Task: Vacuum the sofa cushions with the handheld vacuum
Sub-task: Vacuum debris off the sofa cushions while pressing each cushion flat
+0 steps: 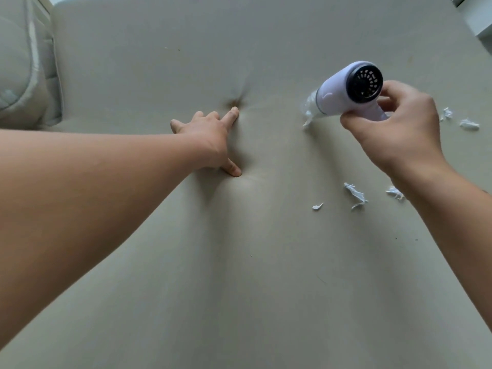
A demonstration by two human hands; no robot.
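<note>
The vacuum was at the upper right of the view, a small white body with a dark, slotted vent at its rear turned toward the camera. Its clear nozzle pointed down and to the left, and its tip met the cushion. Something white showed at the tip; whether it was a scrap or the nozzle's own edge could not be told. The right hand gripped the vacuum from below, its fingers curled round the handle under the body. The handle itself was mostly hidden by those fingers.

The left hand lay well apart from the right, to the left of the nozzle, and held nothing. Its fingers were straight and spread, pressing into the cushion. The forefinger tip reached just beside a tufted dimple, where the fabric puckered and looked brownish. The thumb pushed down nearer the camera, and the fabric sank in a shallow hollow around it.

White scraps lay loose on the cushion: three pieces beside the right wrist, the smallest furthest left, and two more beyond the right hand near the right edge of the view.

The beige cushion filled nearly the whole view. At the far left a pale grey quilted pillow with light piping sat against the cushion's edge.
</note>
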